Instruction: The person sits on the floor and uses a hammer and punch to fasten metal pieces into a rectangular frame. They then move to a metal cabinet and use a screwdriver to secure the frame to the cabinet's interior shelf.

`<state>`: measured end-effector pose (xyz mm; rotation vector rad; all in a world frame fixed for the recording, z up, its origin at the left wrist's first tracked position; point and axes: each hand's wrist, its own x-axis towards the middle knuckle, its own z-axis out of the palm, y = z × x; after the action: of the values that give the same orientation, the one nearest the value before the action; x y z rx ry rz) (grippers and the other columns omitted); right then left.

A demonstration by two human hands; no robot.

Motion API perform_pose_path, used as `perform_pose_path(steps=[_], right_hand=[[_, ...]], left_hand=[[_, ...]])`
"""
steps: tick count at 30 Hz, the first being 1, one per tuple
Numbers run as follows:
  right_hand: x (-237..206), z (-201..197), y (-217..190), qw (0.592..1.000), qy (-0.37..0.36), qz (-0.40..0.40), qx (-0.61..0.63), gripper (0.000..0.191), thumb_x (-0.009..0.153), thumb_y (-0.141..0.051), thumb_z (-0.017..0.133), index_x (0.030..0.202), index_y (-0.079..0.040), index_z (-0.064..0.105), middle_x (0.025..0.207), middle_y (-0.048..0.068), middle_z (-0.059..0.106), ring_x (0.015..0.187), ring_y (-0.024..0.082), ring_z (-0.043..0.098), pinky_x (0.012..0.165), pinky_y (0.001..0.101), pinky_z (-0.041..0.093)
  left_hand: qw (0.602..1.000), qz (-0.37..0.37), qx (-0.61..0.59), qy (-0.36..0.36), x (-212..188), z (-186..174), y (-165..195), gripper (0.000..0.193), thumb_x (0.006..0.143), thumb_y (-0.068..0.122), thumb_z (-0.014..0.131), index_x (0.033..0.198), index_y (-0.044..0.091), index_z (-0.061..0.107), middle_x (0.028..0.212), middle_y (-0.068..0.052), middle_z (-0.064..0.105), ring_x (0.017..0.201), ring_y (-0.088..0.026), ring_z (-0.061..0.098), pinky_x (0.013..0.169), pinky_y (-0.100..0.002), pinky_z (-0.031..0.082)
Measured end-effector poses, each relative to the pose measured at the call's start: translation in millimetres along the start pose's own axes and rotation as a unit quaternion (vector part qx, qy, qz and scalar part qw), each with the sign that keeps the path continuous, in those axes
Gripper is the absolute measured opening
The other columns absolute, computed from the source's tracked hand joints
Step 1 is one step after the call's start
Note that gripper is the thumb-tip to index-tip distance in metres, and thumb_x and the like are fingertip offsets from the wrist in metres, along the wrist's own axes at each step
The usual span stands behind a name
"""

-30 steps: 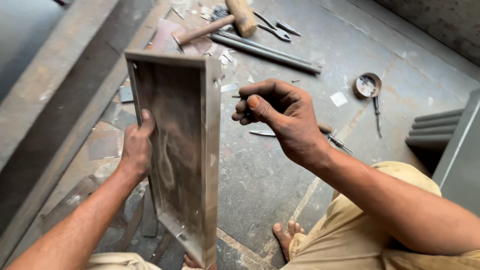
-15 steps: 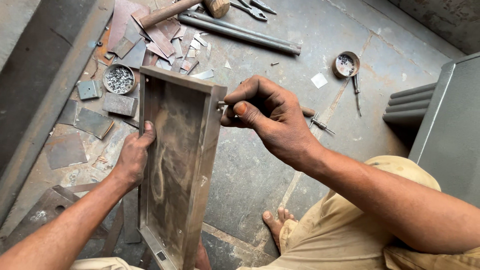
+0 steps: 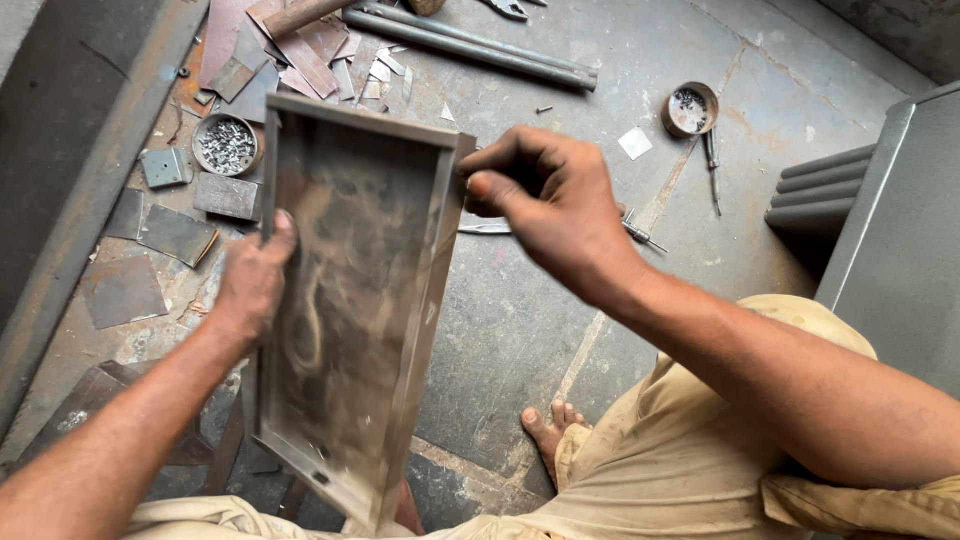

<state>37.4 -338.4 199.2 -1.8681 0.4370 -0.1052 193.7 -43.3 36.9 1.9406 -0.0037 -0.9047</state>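
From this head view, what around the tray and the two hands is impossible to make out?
- What the right hand pinches at the metal tray rim: hidden by its curled fingers and motion blur.
- Left hand fingers: behind the tray's left wall.
- Tray's near corner: cut off by the bottom edge.
- Contents of the round tin: too small to identify.

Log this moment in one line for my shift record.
left hand: grips metal tray left wall | right hand: pinched at tray's top right corner | tray: tilted upright
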Motion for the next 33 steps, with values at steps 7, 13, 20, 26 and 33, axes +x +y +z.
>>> perform_pose_path(steps=[7, 13, 20, 26, 33], right_hand=[[14, -33, -5, 0.990, 0.050, 0.013, 0.132, 0.014, 0.099, -0.008, 0.067, 0.111, -0.002, 0.068, 0.097, 0.010, 0.070, 0.084, 0.015, 0.074, 0.080, 0.0304, 0.069], [26, -27, -2, 0.995, -0.072, -0.058, 0.041, 0.015, 0.100, -0.013, 0.069, 0.112, -0.005, 0.072, 0.101, 0.006, 0.072, 0.087, 0.011, 0.072, 0.080, 0.0258, 0.067], [24, 0, 8, 0.987, -0.116, -0.065, -0.095, 0.008, 0.096, -0.011, 0.074, 0.102, -0.009, 0.078, 0.102, 0.002, 0.067, 0.092, 0.012, 0.068, 0.081, 0.0285, 0.061], [27, 7, 14, 0.980, -0.129, -0.060, -0.139, 0.008, 0.094, -0.012, 0.074, 0.100, -0.011, 0.078, 0.103, 0.002, 0.068, 0.093, 0.012, 0.070, 0.085, 0.0287, 0.063], [25, 20, 26, 0.939, -0.112, -0.156, -0.284, 0.010, 0.093, -0.017, 0.078, 0.095, -0.007, 0.077, 0.099, 0.008, 0.071, 0.090, 0.021, 0.070, 0.078, 0.0349, 0.061]], left_hand=[[0.914, 0.229, 0.299, 0.150, -27, -33, 54, 0.037, 0.106, 0.040, 0.067, 0.090, 0.007, 0.070, 0.072, -0.011, 0.064, 0.063, -0.024, 0.061, 0.058, -0.042, 0.046], [0.738, 0.359, 0.561, 0.106, -63, -4, 101, 0.019, 0.080, 0.019, 0.080, 0.095, 0.010, 0.075, 0.084, -0.009, 0.071, 0.072, -0.026, 0.071, 0.065, -0.042, 0.057], [0.746, 0.379, 0.545, 0.060, -82, 7, 112, 0.023, 0.075, 0.017, 0.082, 0.094, 0.007, 0.075, 0.086, -0.009, 0.070, 0.074, -0.029, 0.073, 0.064, -0.043, 0.058], [0.736, 0.354, 0.577, 0.029, -79, 10, 108, 0.024, 0.084, 0.023, 0.081, 0.100, 0.007, 0.076, 0.080, -0.009, 0.072, 0.064, -0.022, 0.072, 0.058, -0.038, 0.059], [0.722, 0.375, 0.581, 0.024, -83, 9, 102, 0.021, 0.083, 0.018, 0.079, 0.102, 0.009, 0.077, 0.083, -0.009, 0.073, 0.065, -0.023, 0.072, 0.060, -0.039, 0.060]])
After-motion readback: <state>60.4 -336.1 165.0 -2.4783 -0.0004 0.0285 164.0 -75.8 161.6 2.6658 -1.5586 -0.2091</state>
